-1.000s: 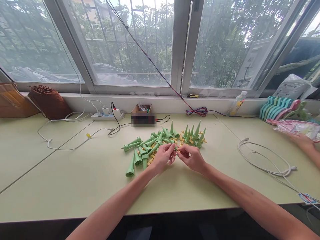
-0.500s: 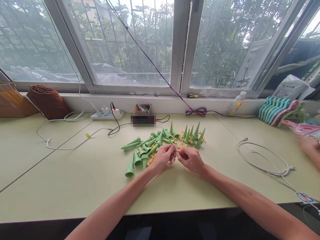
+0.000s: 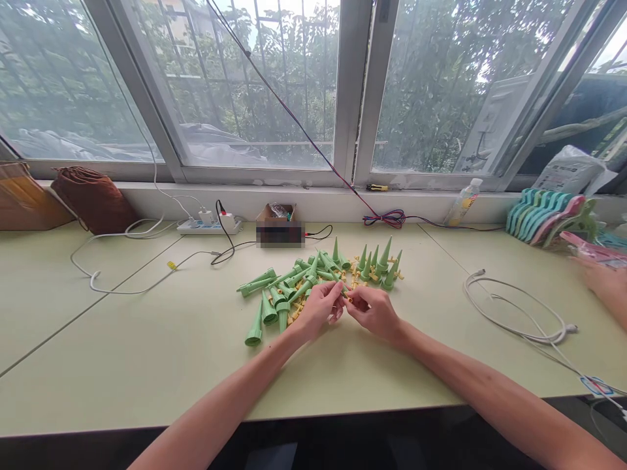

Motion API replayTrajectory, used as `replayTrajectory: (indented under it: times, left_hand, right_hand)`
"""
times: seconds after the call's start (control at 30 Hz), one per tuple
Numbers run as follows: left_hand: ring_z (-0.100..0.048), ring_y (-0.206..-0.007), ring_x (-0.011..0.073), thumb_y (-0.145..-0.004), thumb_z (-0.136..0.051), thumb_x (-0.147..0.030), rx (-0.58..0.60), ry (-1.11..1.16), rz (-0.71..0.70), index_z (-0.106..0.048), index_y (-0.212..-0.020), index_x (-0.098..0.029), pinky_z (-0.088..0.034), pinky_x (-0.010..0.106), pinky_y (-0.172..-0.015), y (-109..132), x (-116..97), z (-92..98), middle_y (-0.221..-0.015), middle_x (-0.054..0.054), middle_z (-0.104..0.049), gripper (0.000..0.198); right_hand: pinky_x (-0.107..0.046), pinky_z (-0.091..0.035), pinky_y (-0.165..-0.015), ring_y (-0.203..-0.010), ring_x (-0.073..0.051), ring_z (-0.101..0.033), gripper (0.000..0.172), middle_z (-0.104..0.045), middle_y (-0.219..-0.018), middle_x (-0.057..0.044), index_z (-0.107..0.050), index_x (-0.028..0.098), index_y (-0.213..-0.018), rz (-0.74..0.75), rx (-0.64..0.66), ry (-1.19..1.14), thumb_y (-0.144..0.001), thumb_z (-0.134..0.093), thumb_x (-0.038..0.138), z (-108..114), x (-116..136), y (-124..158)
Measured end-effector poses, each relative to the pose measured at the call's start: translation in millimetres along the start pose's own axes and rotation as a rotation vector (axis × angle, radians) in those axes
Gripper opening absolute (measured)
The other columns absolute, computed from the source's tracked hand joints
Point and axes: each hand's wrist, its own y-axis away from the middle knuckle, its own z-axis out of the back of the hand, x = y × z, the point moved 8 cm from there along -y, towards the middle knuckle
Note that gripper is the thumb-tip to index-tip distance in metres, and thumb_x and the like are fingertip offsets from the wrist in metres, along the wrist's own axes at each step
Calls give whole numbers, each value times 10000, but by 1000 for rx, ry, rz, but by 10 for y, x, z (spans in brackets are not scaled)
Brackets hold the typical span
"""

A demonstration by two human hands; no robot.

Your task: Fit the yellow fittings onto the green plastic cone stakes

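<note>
My left hand (image 3: 321, 310) is closed around a green plastic spike, mostly hidden by the fingers. Close beside it, my right hand (image 3: 376, 313) pinches a small yellow plastic valve (image 3: 349, 299) against that spike. To the left and behind lies a heap of hollow green cone spikes (image 3: 269, 312), with small yellow valves (image 3: 292, 318) scattered among them. At the right of the heap, several green spikes (image 3: 385, 256) stand upright, points up, some with yellow valves at their sides.
Along the window stand a power strip (image 3: 210, 226), a small cardboard box (image 3: 277, 213), a bottle (image 3: 463, 203) and a stack of hangers (image 3: 539, 219). A coiled white cable (image 3: 514, 333) lies to the right. Another person's hand (image 3: 605, 284) is at the right edge.
My hands stay in nearly the same place; the yellow valve at my right fingertips shows a little more. The other person's hand and the pink hanger beside it have shifted slightly.
</note>
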Motion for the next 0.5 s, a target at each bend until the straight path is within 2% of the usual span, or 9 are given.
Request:
replayTrajectory:
  times: [0.2,0.37,0.5]
  left_hand:
    - [-391,-347,68,-863,-610,-551,-22,-66,-22,-514,-620,-171,-287,196,-334,-2,-62,8,-447,-32,-475,461]
    - [-349,-282,60,-875,-590,-544,-110,-254,-50,-457,-563,-187,-229,201,-329,17,-101,81,-373,-54,-421,492]
    - [-394,-267,72,-854,-637,-495,-171,-390,-86,-428,-509,-190,-252,209,-345,45,-140,119,-349,-50,-425,505]
  right_hand:
    - [-231,-388,-465,-449,-101,-432,228,-519,-536,39,-617,194,-824,-95,-58,-67,-947,-546,372,92,-46,-43]
    - [-239,-424,-477,-491,-124,-519,270,-543,-580,23,-560,202,-846,-232,-178,-130,-989,-480,417,238,-197,-67]
    - [-255,-461,-498,-518,-143,-553,252,-555,-602,23,-529,215,-886,-290,-223,-186,-974,-513,450,278,-313,-68]
